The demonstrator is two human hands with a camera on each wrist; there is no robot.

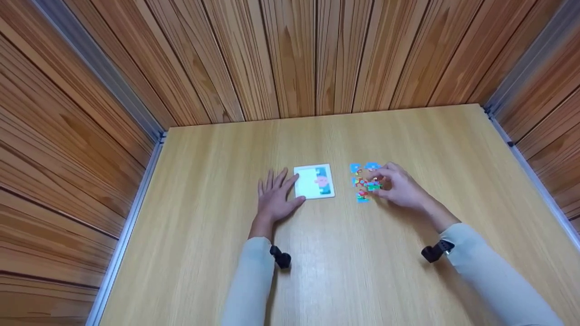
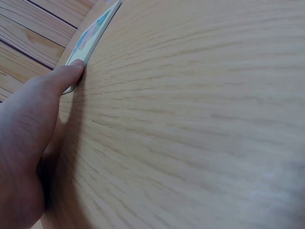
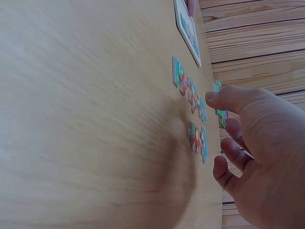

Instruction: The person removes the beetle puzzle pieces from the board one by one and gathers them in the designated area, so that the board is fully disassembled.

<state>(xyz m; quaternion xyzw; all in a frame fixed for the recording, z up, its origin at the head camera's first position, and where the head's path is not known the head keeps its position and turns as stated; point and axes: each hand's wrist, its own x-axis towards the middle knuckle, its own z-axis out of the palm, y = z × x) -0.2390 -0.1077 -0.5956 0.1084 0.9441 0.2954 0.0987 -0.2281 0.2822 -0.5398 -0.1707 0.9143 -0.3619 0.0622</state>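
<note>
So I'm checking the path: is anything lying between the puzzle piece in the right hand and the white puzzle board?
Nothing visible: bare light wooden tabletop separates the small colourful puzzle piece pinched by the right hand from the white rectangular puzzle board, which the left hand touches.

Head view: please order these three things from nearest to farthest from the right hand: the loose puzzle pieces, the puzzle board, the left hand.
1. The loose puzzle pieces: right at the fingertips of the right hand, on its left side.
2. The puzzle board: farther left, past the pieces, near the middle of the table.
3. The left hand: farthest, lying flat at the board's left edge.
</note>
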